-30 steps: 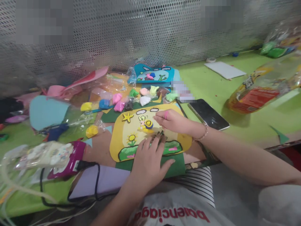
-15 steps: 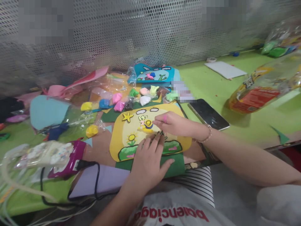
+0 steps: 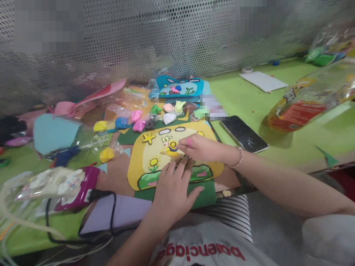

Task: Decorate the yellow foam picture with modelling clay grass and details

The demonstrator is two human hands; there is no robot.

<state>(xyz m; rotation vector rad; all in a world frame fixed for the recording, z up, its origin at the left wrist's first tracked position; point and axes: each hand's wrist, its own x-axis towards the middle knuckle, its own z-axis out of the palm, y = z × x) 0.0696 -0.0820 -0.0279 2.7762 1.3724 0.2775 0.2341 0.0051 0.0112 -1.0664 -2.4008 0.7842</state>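
A yellow card (image 3: 135, 162) lies on green and brown sheets, decorated with a star (image 3: 149, 138), a flower (image 3: 153, 162), white clouds and a green strip along its lower edge. At its middle is a small snail figure with a yellow and dark shell (image 3: 173, 146). My left hand (image 3: 176, 184) rests flat on the lower part of the card, fingers spread. My right hand (image 3: 195, 146), with a pink ring, has its fingers pressed together beside the shell; anything between the fingertips is too small to make out.
Bagged clay lumps, including a blue one (image 3: 121, 122), lie behind the card. A blue card (image 3: 180, 90) stands farther back. To the right are a phone (image 3: 244, 133), a bottle (image 3: 299, 114) and a white board (image 3: 263, 81). A black cable (image 3: 112, 210) lies front left.
The whole view has shifted slightly, with objects a little farther left. Both hands keep nearly the same places on the card.
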